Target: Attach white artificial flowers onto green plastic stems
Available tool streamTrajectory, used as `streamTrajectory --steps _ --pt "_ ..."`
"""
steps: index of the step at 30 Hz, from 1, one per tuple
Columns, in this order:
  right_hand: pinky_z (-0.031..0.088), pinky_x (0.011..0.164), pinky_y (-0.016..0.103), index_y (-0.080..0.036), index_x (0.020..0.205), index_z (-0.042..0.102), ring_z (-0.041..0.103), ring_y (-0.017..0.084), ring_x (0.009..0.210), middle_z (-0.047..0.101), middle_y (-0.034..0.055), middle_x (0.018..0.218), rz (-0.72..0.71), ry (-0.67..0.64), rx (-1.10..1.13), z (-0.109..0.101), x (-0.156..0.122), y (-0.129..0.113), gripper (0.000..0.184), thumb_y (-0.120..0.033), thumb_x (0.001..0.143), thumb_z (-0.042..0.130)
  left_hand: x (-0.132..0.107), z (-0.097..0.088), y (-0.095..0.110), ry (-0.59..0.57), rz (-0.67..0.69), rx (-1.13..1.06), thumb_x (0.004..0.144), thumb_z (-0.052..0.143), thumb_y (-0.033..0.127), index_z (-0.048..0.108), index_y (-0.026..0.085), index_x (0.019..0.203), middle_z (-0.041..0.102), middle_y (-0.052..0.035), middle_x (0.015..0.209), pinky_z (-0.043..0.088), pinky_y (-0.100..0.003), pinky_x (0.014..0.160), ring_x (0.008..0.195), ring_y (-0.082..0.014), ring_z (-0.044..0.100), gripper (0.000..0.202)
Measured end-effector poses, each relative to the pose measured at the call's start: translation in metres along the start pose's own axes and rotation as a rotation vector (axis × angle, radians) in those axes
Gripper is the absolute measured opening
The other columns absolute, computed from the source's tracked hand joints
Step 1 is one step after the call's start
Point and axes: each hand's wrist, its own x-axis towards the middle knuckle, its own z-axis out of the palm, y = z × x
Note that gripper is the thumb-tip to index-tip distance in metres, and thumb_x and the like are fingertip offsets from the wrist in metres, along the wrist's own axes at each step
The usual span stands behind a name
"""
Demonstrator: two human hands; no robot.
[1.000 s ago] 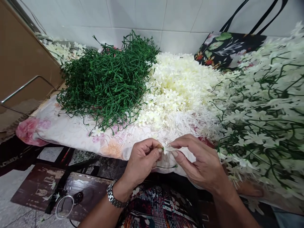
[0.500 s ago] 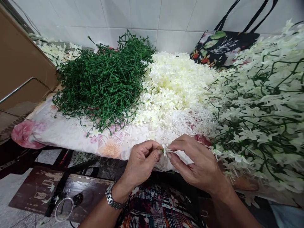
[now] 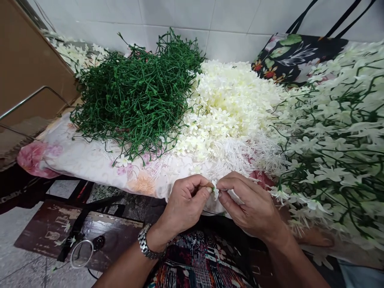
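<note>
Low at the front edge of the cloth, my left hand [image 3: 188, 199] pinches a green artificial stem between thumb and forefinger; only its tip shows. A small white artificial flower [image 3: 215, 190] sits at that tip, between my two hands. From the other side my right hand [image 3: 250, 202] is pinched closed at the flower, its fingertips hiding most of what they grip. Behind my hands lie a pile of white thread-like stamens [image 3: 240, 154], a heap of loose white blossoms [image 3: 231, 100] and a tangled pile of green stems [image 3: 135, 96].
Finished flower sprays [image 3: 336, 156] are heaped at the right. A black floral bag [image 3: 297, 58] leans against the tiled wall [image 3: 192, 16]. At the left stand a brown carton [image 3: 36, 56] and, lower down, a worn dark board [image 3: 111, 234]. Flowered cloth [image 3: 90, 162] covers the work surface.
The view has shifted a little, so the piles sit slightly further right and higher. Both hands keep their pinch at the white flower, and more green shows at the left fingertips.
</note>
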Motion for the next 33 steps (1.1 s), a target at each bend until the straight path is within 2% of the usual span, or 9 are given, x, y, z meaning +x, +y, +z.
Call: streamTrajectory --steps 6,11,18,33 --pt "0.048 0.058 0.024 -0.019 0.085 0.055 0.057 0.013 0.065 0.059 0.0021 0.07 -0.004 0.007 0.023 0.002 0.0 0.002 0.016 -0.005 0.084 0.047 0.001 0.0 -0.002 -0.006 0.029 0.042 0.073 0.047 0.019 0.05 0.016 0.06 0.037 0.0058 0.053 0.027 -0.019 0.046 0.05 -0.0072 0.031 0.014" --pt "0.046 0.058 0.022 -0.018 0.085 0.054 0.056 0.012 0.066 0.059 0.0016 0.07 0.0 -0.08 0.05 -0.003 0.001 0.006 0.015 -0.004 0.083 0.048 -0.001 -0.001 -0.001 -0.061 0.041 0.071 0.072 0.044 0.016 0.051 0.016 0.065 0.041 0.0045 0.057 0.03 -0.02 0.049 0.054 -0.0081 0.035 0.01" --pt "0.044 0.057 0.022 -0.017 0.08 0.054 0.055 0.011 0.063 0.058 0.0018 0.068 -0.036 -0.158 0.033 -0.012 0.007 0.005 0.014 -0.005 0.083 0.047 -0.002 -0.001 -0.002 -0.058 0.074 0.104 0.073 0.044 0.017 0.05 0.016 0.061 0.037 0.0048 0.055 0.028 -0.02 0.049 0.053 -0.0083 0.033 0.014" --pt "0.046 0.06 0.022 -0.018 0.083 0.052 0.056 0.012 0.066 0.059 0.0015 0.069 -0.038 -0.123 -0.031 -0.004 0.001 0.005 0.014 -0.005 0.083 0.046 0.001 -0.001 -0.006 -0.039 0.065 0.119 0.071 0.041 0.015 0.044 0.017 0.056 0.036 0.0051 0.054 0.026 -0.02 0.047 0.052 -0.0074 0.031 0.015"
